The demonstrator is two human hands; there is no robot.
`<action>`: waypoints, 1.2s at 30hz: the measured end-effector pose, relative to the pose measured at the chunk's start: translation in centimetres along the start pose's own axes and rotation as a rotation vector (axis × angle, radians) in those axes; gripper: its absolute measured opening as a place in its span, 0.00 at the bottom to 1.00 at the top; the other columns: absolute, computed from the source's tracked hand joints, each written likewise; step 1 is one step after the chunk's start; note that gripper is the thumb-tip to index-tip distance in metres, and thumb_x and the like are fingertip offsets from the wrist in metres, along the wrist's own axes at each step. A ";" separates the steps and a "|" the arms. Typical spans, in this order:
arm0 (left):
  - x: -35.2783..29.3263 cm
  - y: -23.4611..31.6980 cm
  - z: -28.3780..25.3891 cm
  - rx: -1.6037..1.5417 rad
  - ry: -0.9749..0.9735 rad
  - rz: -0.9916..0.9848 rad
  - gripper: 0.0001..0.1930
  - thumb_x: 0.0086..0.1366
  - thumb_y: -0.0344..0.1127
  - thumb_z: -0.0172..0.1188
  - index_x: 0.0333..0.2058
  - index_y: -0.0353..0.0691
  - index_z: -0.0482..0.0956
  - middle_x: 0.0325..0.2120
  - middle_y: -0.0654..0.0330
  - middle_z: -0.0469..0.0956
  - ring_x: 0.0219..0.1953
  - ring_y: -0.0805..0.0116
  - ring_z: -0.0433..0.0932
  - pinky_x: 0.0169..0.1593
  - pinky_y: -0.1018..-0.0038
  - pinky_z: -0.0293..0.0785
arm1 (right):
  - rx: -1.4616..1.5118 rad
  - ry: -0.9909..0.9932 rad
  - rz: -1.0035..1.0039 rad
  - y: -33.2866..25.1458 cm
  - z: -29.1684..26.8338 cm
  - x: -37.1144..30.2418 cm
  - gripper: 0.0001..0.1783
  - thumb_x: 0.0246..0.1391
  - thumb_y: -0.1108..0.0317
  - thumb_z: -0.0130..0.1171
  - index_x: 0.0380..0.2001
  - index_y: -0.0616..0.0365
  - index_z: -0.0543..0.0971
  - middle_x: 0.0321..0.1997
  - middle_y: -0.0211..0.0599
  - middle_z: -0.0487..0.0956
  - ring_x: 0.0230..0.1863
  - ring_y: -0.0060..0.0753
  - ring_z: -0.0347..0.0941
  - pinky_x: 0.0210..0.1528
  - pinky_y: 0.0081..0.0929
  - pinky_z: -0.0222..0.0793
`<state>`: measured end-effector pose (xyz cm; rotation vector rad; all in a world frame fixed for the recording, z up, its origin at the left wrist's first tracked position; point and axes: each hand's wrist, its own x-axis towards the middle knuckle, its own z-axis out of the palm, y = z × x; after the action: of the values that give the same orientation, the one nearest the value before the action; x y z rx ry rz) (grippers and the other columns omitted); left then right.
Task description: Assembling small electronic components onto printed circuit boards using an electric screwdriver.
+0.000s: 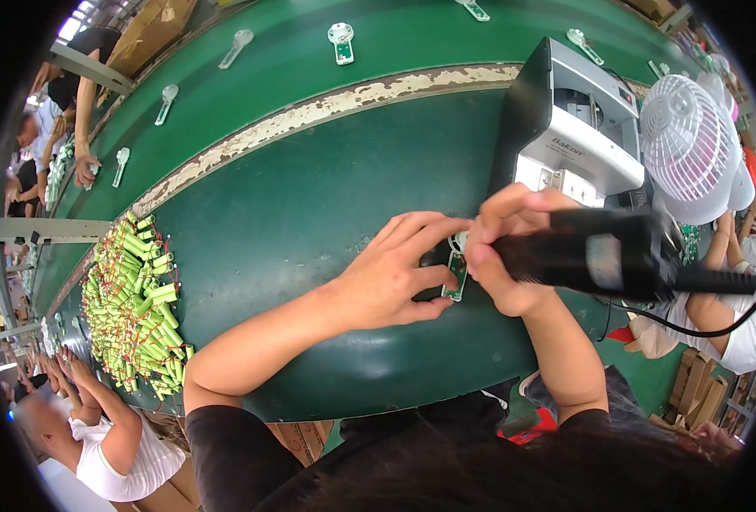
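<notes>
Beneath your fingertips, a green circuit board (460, 271) lies in a white casing (456, 241) on the green bench (309, 188). From nine o'clock, your left hand (395, 269) grips it, fingers spread along its length, thumb at the near end. At three o'clock, your right hand (514, 247) is closed around the front of a corded black tool (591, 252), its tip hidden by your fingers. Board and casing are already together; work on this piece looks midway, though whether any fastening is finished cannot be told. Farther toward nine o'clock, a heap of green batteries (134, 307) with red wires waits, apparently unused on this unit. A boxy machine (557, 128) stands at one o'clock, a white fan (685, 145) at two. Toward eleven, a similar piece (341, 44) rests on the green belt (267, 77), its board exposed.
</notes>
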<state>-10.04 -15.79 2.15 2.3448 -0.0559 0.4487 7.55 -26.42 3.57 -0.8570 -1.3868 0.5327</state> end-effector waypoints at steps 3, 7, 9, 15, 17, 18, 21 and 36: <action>0.3 0.3 -0.1 0.030 0.059 -0.080 0.13 0.45 0.33 0.75 0.31 0.42 0.82 0.63 0.51 0.66 0.59 0.44 0.67 0.59 0.53 0.69 | 0.109 0.085 0.000 -0.5 -0.3 -0.2 0.43 0.52 0.88 0.54 0.66 0.44 0.51 0.38 0.42 0.66 0.18 0.24 0.65 0.19 0.23 0.68; 0.3 0.0 0.1 0.053 0.095 -0.084 0.14 0.45 0.33 0.75 0.31 0.40 0.82 0.63 0.51 0.66 0.59 0.44 0.67 0.59 0.53 0.69 | 0.200 0.040 0.054 -0.8 0.3 -0.4 0.43 0.52 0.87 0.54 0.66 0.44 0.51 0.38 0.42 0.66 0.18 0.24 0.65 0.19 0.23 0.68; 0.2 -0.1 0.0 0.043 0.098 -0.084 0.15 0.45 0.32 0.75 0.31 0.38 0.81 0.63 0.50 0.66 0.59 0.44 0.67 0.59 0.52 0.69 | 0.148 0.002 0.045 -0.7 0.7 -0.3 0.43 0.52 0.88 0.55 0.66 0.46 0.51 0.37 0.42 0.67 0.20 0.25 0.69 0.21 0.23 0.70; 0.1 0.2 0.6 0.054 0.128 -0.096 0.12 0.47 0.32 0.73 0.31 0.39 0.81 0.63 0.54 0.64 0.61 0.48 0.65 0.61 0.54 0.66 | 0.032 -0.111 0.066 -0.7 0.2 -0.2 0.43 0.50 0.89 0.56 0.65 0.49 0.53 0.34 0.44 0.71 0.24 0.26 0.74 0.25 0.23 0.75; 0.2 0.3 0.4 0.057 0.110 -0.104 0.12 0.47 0.32 0.73 0.31 0.39 0.81 0.63 0.54 0.64 0.61 0.48 0.64 0.61 0.54 0.66 | 0.110 -0.083 0.104 -0.9 0.5 -0.3 0.41 0.49 0.89 0.55 0.63 0.49 0.54 0.35 0.44 0.71 0.24 0.26 0.74 0.25 0.24 0.75; 0.3 0.3 0.4 0.061 0.094 -0.112 0.12 0.47 0.32 0.73 0.31 0.39 0.81 0.64 0.54 0.63 0.61 0.48 0.64 0.61 0.54 0.66 | 0.111 -0.081 0.105 -0.8 0.5 -0.4 0.41 0.49 0.89 0.55 0.63 0.49 0.54 0.35 0.44 0.71 0.24 0.26 0.74 0.25 0.24 0.75; 0.3 0.2 0.5 0.070 0.075 -0.115 0.12 0.48 0.34 0.72 0.33 0.40 0.82 0.63 0.52 0.62 0.62 0.45 0.62 0.62 0.52 0.65 | 0.125 -0.080 0.120 -0.8 0.8 -0.3 0.37 0.49 0.89 0.55 0.59 0.51 0.56 0.34 0.43 0.71 0.24 0.27 0.73 0.27 0.26 0.76; 0.5 -0.3 0.9 0.154 -0.039 -0.067 0.11 0.48 0.37 0.73 0.32 0.44 0.84 0.59 0.48 0.60 0.61 0.42 0.59 0.65 0.45 0.60 | 0.106 -0.222 0.205 -1.0 0.3 0.7 0.24 0.39 0.89 0.52 0.40 0.55 0.62 0.34 0.42 0.72 0.29 0.24 0.66 0.32 0.23 0.66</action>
<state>-9.24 -16.12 1.48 2.4988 0.0402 0.3857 7.20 -26.42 4.73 -0.8781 -1.4645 0.8736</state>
